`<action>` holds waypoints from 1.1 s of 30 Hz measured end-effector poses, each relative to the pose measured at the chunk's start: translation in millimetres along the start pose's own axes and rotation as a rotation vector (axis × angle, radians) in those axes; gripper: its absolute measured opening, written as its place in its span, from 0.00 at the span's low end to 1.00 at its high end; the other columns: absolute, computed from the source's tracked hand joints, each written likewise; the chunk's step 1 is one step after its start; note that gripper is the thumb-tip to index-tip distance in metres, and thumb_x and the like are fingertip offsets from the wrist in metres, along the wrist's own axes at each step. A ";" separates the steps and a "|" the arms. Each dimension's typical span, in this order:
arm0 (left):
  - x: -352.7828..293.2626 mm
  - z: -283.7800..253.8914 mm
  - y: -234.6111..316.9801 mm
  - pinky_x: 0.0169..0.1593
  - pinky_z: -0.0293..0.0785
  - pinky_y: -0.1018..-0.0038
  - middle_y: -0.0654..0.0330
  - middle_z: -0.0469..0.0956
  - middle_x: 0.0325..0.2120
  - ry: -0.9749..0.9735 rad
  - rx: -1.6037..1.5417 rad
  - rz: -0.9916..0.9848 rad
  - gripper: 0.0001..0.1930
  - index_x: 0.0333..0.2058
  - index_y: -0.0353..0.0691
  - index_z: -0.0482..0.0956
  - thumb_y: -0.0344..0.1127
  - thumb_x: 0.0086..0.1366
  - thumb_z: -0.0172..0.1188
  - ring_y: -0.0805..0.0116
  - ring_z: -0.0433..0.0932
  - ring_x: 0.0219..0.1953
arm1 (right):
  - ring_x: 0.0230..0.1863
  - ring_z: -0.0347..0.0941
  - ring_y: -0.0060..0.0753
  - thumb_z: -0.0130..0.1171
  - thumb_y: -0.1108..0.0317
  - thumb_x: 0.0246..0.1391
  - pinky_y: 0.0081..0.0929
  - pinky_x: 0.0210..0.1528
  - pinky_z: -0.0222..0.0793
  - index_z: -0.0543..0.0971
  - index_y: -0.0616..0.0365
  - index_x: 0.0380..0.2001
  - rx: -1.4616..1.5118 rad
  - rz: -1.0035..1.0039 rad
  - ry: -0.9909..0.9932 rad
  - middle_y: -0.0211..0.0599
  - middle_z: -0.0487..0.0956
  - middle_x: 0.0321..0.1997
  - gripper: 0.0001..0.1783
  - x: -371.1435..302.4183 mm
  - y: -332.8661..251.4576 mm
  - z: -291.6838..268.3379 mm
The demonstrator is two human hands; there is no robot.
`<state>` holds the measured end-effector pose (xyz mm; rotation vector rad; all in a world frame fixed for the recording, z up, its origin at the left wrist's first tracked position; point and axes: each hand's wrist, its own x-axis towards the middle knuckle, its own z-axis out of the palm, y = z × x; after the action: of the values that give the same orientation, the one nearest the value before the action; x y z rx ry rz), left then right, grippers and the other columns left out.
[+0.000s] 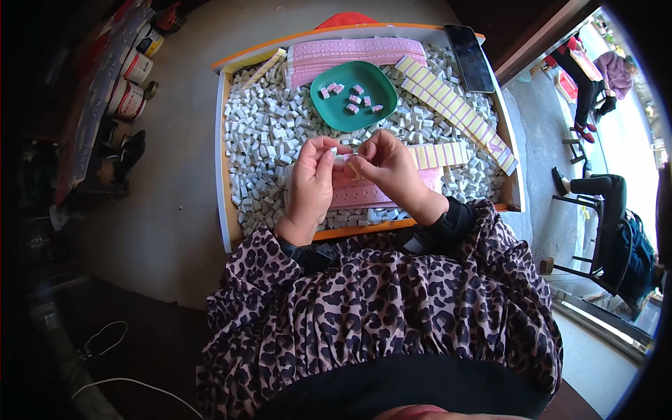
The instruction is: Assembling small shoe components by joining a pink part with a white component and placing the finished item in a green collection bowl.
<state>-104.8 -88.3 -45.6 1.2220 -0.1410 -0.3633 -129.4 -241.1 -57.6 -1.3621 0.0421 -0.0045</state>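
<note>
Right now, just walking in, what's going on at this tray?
A person's left hand pinches a small pale piece, with the right hand's fingertips close beside it; fingers partly hide the piece. The hands are above dotted pink sheets in a shallow tray of loose white blocks. Beyond them, a green plate holds a few pink-and-white pieces. A phone lies at the far right corner.

an orange-edged tray (222,147) carries small white blocks (262,143).
</note>
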 end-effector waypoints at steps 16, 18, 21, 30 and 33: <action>-1.7 0.7 1.8 0.40 0.73 0.82 0.61 0.78 0.35 0.036 0.184 0.145 0.09 0.44 0.33 0.73 0.23 0.66 0.48 0.80 0.76 0.34 | 0.30 0.66 0.12 0.61 0.80 0.50 0.13 0.32 0.67 0.63 0.57 0.25 -0.143 -0.029 0.014 0.24 0.69 0.27 0.15 1.3 -5.8 3.5; -4.6 2.2 4.8 0.40 0.74 0.82 0.61 0.78 0.33 0.027 0.159 0.098 0.10 0.44 0.32 0.73 0.23 0.65 0.49 0.78 0.77 0.34 | 0.30 0.66 0.12 0.61 0.79 0.50 0.13 0.32 0.68 0.63 0.57 0.25 -0.159 -0.032 0.020 0.24 0.69 0.26 0.15 1.2 -7.8 5.2; -5.4 2.5 4.0 0.39 0.74 0.82 0.60 0.78 0.33 0.029 0.152 0.111 0.09 0.44 0.32 0.73 0.23 0.65 0.49 0.77 0.79 0.33 | 0.29 0.66 0.13 0.62 0.78 0.50 0.14 0.33 0.69 0.63 0.58 0.25 -0.193 -0.064 0.034 0.24 0.69 0.26 0.15 1.7 -9.0 7.0; -6.8 2.5 6.8 0.41 0.76 0.80 0.59 0.78 0.35 -0.005 0.125 0.088 0.09 0.44 0.31 0.73 0.23 0.65 0.51 0.74 0.79 0.34 | 0.29 0.65 0.13 0.62 0.78 0.50 0.15 0.33 0.69 0.63 0.58 0.25 -0.225 -0.048 0.036 0.24 0.69 0.26 0.15 -0.3 -12.7 7.6; -6.3 -0.3 8.0 0.43 0.75 0.80 0.58 0.78 0.36 -0.023 0.050 0.082 0.10 0.45 0.31 0.73 0.22 0.65 0.51 0.74 0.78 0.37 | 0.29 0.64 0.13 0.63 0.76 0.50 0.14 0.33 0.68 0.65 0.58 0.26 -0.199 -0.042 0.008 0.24 0.69 0.27 0.14 0.0 -11.8 5.2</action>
<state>-109.0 -83.5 -37.7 1.2576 -0.2202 -0.3036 -129.0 -238.5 -45.0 -1.5615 0.0210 -0.0424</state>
